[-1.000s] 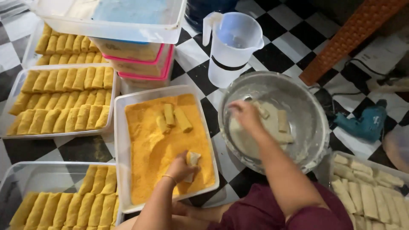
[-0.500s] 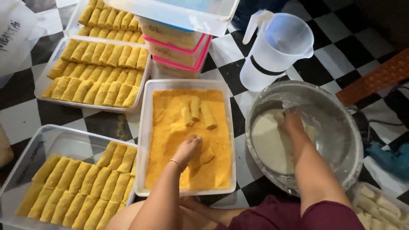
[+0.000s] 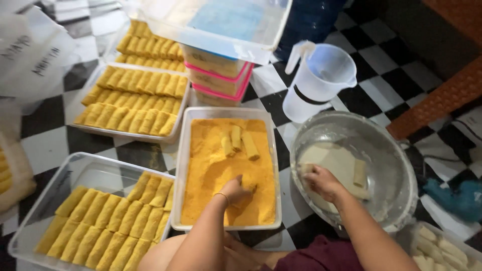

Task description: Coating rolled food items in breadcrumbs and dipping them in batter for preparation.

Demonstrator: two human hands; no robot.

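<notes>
Pressing into breadcrumb tray (image 3: 193, 165) — left hand (image 3: 235, 190) cupped, right hand (image 3: 321, 181) seemingly gripping roll (image 3: 305, 168) in batter bowl (image 3: 396, 150).

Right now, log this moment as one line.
left hand: pressing roll in crumb tray | right hand: in batter bowl | coated rolls: three in crumbs

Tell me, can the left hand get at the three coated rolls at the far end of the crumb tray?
Probably yes. The left hand is already in the crumb tray, and only open crumbs lie between it and the three rolls; nothing covers them.
</notes>
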